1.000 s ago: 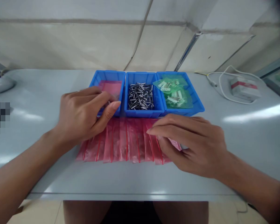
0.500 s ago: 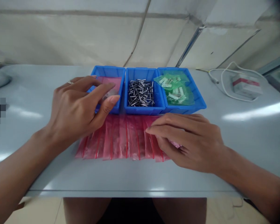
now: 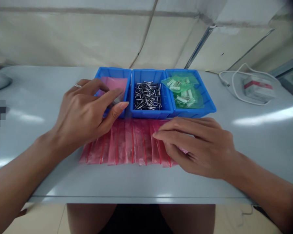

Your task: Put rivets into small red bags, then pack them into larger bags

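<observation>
My left hand [image 3: 88, 105] is at the near side of the left blue bin [image 3: 113, 72], thumb and fingers apart. Inside that bin lie pink plastic bags [image 3: 118, 83], partly hidden by the hand; something greyish and see-through shows behind the fingertips. My right hand [image 3: 197, 146] rests at the right end of a row of overlapping pink zip bags [image 3: 124, 146]. Its fingers are drawn together, the tips on the bags, and whatever may be between them is hidden. More pink plastic shows beneath its palm.
The middle blue bin [image 3: 148, 113] holds many small metal rivet-like pins [image 3: 147, 96]. Green bags with white pieces [image 3: 187, 94] fill the right blue bin [image 3: 208, 105]. Further right are a white cable [image 3: 234, 87] and a small white-and-red box [image 3: 258, 89]. A wall stands behind the table.
My left hand has shifted slightly to the right over the left bin. My right hand stays in place on the pink bags.
</observation>
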`<state>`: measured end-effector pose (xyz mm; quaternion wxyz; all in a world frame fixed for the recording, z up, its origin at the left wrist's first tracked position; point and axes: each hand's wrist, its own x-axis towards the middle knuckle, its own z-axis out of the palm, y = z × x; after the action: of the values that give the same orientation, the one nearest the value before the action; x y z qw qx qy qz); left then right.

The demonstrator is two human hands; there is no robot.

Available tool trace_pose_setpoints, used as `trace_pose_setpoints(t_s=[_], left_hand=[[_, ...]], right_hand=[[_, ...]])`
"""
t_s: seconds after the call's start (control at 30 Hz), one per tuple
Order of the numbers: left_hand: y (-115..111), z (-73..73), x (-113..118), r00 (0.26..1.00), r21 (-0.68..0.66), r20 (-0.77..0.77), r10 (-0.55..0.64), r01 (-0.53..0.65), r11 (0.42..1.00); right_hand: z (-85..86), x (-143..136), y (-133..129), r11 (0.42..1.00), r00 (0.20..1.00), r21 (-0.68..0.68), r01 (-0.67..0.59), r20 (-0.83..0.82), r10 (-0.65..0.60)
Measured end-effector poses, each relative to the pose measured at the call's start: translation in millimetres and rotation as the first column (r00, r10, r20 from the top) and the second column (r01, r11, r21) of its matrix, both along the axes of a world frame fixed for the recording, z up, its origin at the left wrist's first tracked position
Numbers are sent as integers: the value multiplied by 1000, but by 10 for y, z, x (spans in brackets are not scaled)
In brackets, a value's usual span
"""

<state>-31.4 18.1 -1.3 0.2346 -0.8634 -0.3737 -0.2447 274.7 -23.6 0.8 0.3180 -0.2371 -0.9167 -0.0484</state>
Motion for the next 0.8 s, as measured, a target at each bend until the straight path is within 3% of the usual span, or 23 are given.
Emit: trace_pose_setpoints(t_s=[0.23, 0.37, 0.57, 0.7, 0.8], left_hand=[[10, 4, -4, 998, 22, -27, -55, 56, 998], [78, -42, -29, 998, -72, -44, -35, 32, 997], [59, -24, -7, 990, -243, 83, -112, 129, 962], [83, 67, -71, 967, -263, 220, -131, 188, 946], [229, 68, -212, 966, -238, 244, -90, 150, 960]], right_hand=[[-8, 26, 27, 1000, 1000, 29, -1, 15, 1], [-30, 32, 81, 999, 1000, 54, -11, -23, 12], [-26, 33, 70, 1000, 1000, 28, -5, 2, 5], [-22, 35, 47, 999, 1000, 36, -16, -1, 16], [-21, 33, 52, 999, 1000, 31, -11, -7, 11]])
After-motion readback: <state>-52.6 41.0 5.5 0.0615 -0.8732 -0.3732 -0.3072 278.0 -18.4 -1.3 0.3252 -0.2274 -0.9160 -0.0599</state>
